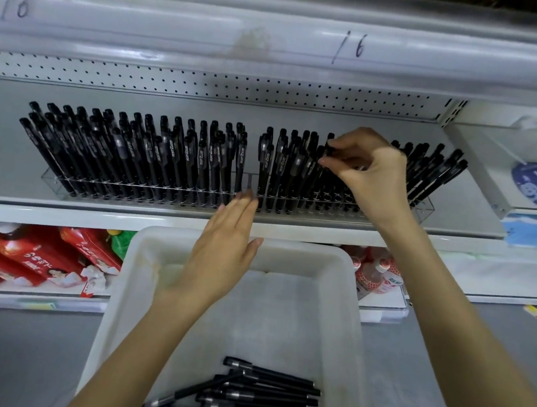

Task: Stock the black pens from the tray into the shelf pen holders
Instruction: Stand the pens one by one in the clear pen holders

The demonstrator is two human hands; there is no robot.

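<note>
1. My right hand [368, 172] pinches a black pen [328, 150], centre-right, in the pen holder [426, 208].
2. Left hand [226, 242] flat, fingers straight.
3. Loose pens [250, 397] in tray [304, 257], bottom centre — light, stiff, slick; I'd pinch mid-barrel.

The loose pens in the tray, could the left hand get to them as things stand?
Probably yes. The left hand is open and holds nothing, resting at the front of the pen holder. The tray has no lid, and the loose pens lie uncovered at its near end.
</note>
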